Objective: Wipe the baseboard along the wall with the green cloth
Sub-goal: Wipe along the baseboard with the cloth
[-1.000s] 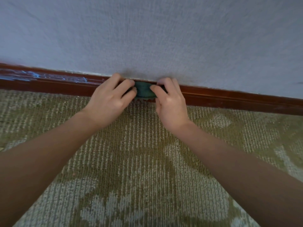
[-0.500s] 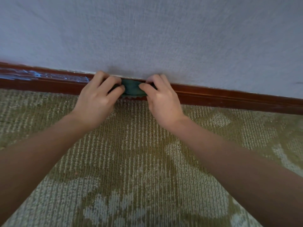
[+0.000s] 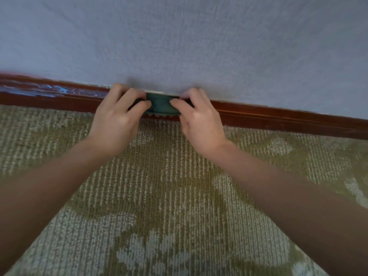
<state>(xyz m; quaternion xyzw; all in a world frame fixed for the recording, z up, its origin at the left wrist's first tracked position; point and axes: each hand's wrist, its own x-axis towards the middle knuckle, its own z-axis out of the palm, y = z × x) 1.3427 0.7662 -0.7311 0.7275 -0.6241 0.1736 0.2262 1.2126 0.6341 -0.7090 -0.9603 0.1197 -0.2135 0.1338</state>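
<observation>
Count: 2 bare hands mid-frame, left hand (image 3: 117,120) and right hand (image 3: 199,124); 1 folded green cloth (image 3: 160,104); 1 dark red-brown wooden baseboard (image 3: 278,120); 1 pale textured wall (image 3: 199,36); 1 olive patterned carpet (image 3: 169,186).

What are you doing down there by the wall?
A person is cleaning the baseboard where the wall meets the carpet. The left hand and the right hand each grip one end of a green cloth and hold it against the wood. Pale streaks show on the baseboard further to the left.
</observation>
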